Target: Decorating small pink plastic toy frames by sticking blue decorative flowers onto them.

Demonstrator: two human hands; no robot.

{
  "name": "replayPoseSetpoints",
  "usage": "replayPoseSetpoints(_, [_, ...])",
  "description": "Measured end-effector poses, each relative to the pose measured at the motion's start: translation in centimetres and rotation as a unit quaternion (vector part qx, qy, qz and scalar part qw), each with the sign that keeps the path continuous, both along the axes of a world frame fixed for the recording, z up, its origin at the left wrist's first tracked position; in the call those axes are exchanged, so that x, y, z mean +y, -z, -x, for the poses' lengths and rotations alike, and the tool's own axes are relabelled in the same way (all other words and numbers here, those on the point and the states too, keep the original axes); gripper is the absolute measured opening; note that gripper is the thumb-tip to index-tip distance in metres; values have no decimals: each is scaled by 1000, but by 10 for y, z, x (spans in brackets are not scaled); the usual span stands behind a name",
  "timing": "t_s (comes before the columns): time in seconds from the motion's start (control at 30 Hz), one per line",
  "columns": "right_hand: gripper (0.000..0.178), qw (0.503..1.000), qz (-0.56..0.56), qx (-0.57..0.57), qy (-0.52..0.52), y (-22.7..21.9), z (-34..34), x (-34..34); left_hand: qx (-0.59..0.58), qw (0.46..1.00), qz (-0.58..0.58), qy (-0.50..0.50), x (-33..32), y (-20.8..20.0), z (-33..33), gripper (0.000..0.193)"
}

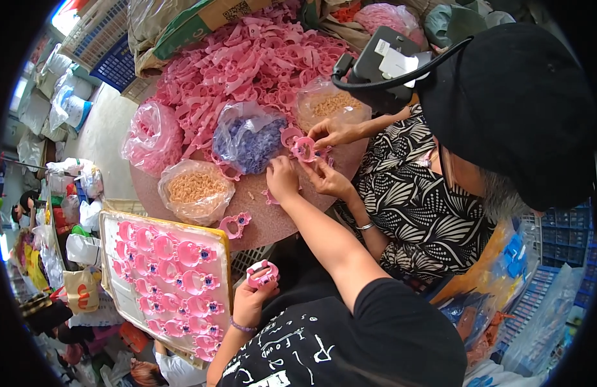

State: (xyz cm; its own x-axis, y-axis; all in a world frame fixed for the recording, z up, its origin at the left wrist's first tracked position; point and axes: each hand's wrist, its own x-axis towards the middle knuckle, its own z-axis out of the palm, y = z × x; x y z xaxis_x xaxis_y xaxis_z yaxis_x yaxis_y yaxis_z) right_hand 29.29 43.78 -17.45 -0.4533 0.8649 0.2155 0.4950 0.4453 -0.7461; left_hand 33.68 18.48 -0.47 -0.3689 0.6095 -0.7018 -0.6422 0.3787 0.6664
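Note:
My left hand (248, 302), a beaded bracelet on its wrist, grips a pink plastic ring-shaped piece (263, 273) beside the tray. My right hand (283, 179) reaches over the round table to the near edge of a clear bag of small blue-purple parts (245, 140). Its fingers are curled, and what they hold, if anything, is hidden. Another pink piece (270, 197) lies partly under that hand. Near the table's edge rests a pink ring piece with a dark blue part (236, 225). The white tray (109, 258) at left carries rows of similar pieces.
A co-worker's hands (330, 177) hold a pink piece (304, 149) just right of mine. Pink parts (247, 71) heap across the far table. Bags of tan parts (196, 190) and pink parts (152, 137) stand around. The co-worker's black cap (511, 109) fills the upper right.

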Motion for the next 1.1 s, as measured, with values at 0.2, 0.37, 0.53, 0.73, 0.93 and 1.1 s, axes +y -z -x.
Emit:
replayPoseSetpoints(0.2, [12, 991, 45, 97, -82, -71, -89, -39, -82, 996, 29, -19, 37, 67, 5, 24])
replayPoseSetpoints(0.37, [9, 988, 41, 68, -133, -88, -154, -47, -58, 996, 69, 4, 71, 144, 23, 16])
replayPoseSetpoints(0.53, [9, 983, 85, 65, -148, -86, -179, -47, -72, 995, 64, -13, 70, 177, 35, 14])
replayPoseSetpoints(0.73, [11, 980, 98, 84, -154, -92, -178, -43, -29, 991, 127, -38, 81, 150, 36, 15])
replayPoseSetpoints(0.93, [12, 978, 103, 79, -165, -102, -172, -39, 91, 989, 121, -11, 84, 152, 33, 19])
replayPoseSetpoints(1.1, [12, 971, 126, 65, -190, -110, -167, -42, 384, 900, 202, 44, 82, 150, 30, 29])
